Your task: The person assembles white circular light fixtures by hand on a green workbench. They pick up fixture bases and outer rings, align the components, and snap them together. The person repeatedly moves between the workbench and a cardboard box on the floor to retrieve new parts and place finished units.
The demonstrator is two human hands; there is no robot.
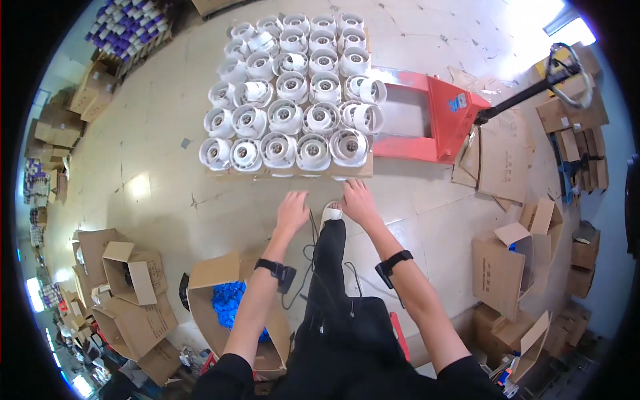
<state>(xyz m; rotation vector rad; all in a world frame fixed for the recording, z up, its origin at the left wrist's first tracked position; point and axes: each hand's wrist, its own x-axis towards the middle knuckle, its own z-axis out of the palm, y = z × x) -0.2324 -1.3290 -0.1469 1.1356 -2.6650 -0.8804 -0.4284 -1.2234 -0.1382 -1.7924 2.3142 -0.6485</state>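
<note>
Many white cylindrical housings [285, 119], ranked in rows on cardboard sheet [367, 167] at fork end of red pallet truck [445, 127]. Most upright, long axis vertical, open ends upward; few tipped, two at right edge with axis sideways. Left hand [294, 211] half-curled, right hand [359, 199] bent near front edge; undersides hidden, any hold cannot be told.

White round housings [285, 118] stand in close rows on cardboard [267, 175], mostly upright, a few apparently tipped.
</note>
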